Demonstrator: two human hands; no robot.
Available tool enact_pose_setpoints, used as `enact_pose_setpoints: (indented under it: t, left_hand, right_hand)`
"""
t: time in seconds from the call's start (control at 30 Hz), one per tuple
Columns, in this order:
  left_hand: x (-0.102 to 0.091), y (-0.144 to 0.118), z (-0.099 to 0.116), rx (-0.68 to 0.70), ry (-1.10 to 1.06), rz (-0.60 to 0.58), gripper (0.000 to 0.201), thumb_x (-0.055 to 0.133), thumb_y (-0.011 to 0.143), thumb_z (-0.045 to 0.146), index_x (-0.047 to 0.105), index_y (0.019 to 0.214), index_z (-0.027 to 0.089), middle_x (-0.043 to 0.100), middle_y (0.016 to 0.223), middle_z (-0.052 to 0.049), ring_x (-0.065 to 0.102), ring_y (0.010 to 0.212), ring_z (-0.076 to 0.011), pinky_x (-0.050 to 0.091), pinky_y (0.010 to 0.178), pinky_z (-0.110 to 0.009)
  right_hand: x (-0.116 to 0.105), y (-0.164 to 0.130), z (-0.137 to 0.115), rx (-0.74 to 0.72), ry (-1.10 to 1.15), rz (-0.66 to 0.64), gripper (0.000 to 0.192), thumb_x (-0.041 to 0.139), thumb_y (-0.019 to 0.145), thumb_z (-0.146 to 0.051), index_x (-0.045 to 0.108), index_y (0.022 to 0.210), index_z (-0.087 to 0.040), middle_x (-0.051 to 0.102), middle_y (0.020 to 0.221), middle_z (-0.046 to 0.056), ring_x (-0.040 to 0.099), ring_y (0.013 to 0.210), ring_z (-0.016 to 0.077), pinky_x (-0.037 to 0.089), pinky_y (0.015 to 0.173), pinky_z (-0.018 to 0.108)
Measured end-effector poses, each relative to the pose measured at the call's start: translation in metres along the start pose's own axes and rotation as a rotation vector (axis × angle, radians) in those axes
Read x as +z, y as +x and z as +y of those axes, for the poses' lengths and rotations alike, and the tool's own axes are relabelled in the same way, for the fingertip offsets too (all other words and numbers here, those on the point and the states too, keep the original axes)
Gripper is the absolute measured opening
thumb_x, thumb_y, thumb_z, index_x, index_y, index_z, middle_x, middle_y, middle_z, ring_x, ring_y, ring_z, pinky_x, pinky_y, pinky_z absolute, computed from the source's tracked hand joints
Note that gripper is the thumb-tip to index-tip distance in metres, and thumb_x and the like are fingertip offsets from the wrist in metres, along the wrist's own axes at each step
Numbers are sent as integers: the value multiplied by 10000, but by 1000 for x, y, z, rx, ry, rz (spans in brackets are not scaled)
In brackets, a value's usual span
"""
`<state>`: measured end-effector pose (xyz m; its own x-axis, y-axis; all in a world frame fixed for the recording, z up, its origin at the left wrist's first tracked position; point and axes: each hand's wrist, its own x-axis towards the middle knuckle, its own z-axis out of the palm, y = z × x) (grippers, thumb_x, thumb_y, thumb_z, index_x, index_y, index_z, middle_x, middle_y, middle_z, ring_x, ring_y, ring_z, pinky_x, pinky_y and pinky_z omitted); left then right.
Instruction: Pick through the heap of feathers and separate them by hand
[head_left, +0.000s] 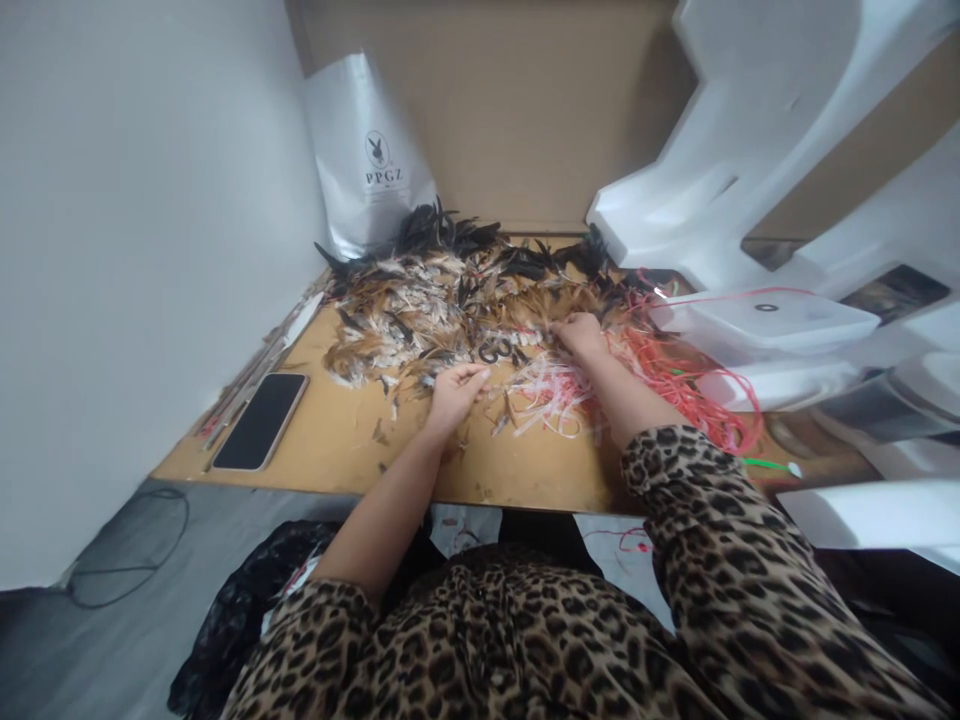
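Observation:
Brown, black and white feathers [427, 300] lie in a wide heap across the back of the yellow-brown table [330, 420]. My left hand [456, 395] is closed in a pinch in front of the heap; whatever its fingertips hold is too small to make out. At the front edge of the feathers, my right hand [581, 335] pinches with its fingertips among them, apparently on a feather. Black-handled scissors [495, 350] lie between both hands, partly covered. Below my right hand are pale pink and white strings [553, 392], with red strings [675, 385] to the right.
A phone [261, 420] lies at the table's left, beside thin rods [259, 375]. Behind the heap stands a white printed bag [367, 160]. On the right are a translucent plastic box [772, 315] and white foam pieces [750, 130]. A black plastic bag [240, 600] rests below the table.

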<state>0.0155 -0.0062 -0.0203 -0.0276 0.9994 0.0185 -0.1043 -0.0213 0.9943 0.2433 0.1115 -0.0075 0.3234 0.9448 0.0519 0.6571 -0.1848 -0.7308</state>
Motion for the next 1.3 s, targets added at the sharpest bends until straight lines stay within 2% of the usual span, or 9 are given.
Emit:
enact_pose_setpoints:
  t: [0.07,0.23,0.5,0.6,0.73,0.9,1.0,1.1,1.3]
  left_hand:
    - [0,0,1,5,-9,1,305,687,629,401,666,751,123,635,602,-33,568,521,-86,434,473,-182]
    - [0,0,2,8,-14,5,309,692,622,401,665,750,121,643,618,-39,567,524,-87,438,476,-187]
    - [-2,0,3,59,-25,57,283,670,659,392,661,757,127,642,630,-29,514,464,-66,396,438,-184]
    - [-10,2,8,115,-49,146,300,625,705,426,655,714,128,608,572,-14,439,397,-43,326,389,-178]
    - [-22,10,12,169,-225,330,339,621,700,474,611,714,136,600,597,-6,407,376,-27,240,349,-174]
    - [-36,18,10,203,-310,453,383,606,700,518,583,713,136,564,568,9,375,356,-21,177,334,-187]
    - [-45,18,9,218,-304,484,387,600,705,519,582,716,133,550,561,16,362,353,-14,174,337,-180]
    - [-54,19,8,220,-289,532,381,599,707,515,580,707,134,542,546,24,342,343,-11,168,337,-177]
    - [-64,20,4,257,-272,534,367,617,699,496,593,700,129,543,531,25,347,331,-13,188,340,-173]
  right_hand:
    - [-2,-2,0,3,27,-1,176,648,607,-300,565,556,-154,471,373,-9,447,408,104,343,436,224]
    - [-13,-14,-8,87,340,-16,156,643,634,-269,522,666,-178,555,463,3,467,370,118,356,391,237]
    - [-36,-17,-10,-62,591,129,83,579,665,-227,533,651,-159,526,517,-16,443,384,83,337,404,222]
    - [-47,-29,-18,-151,618,192,102,583,677,-259,548,677,-164,488,504,-33,407,405,77,329,427,223]
    - [-50,-63,-37,-300,511,21,258,609,693,-399,560,605,-161,505,510,-14,409,465,81,324,475,228]
    - [-18,-102,-55,-410,395,-298,252,634,656,-403,614,615,-155,567,560,-1,455,516,97,352,534,240]
    - [9,-111,-59,-493,308,-405,186,603,668,-343,642,661,-161,617,621,8,508,569,116,380,569,244]
    - [31,-109,-64,-570,186,-431,148,576,678,-287,667,705,-173,652,680,15,548,621,132,392,605,248]
    - [61,-97,-81,-616,63,-347,150,542,681,-228,681,699,-175,674,704,27,576,653,147,391,627,245]
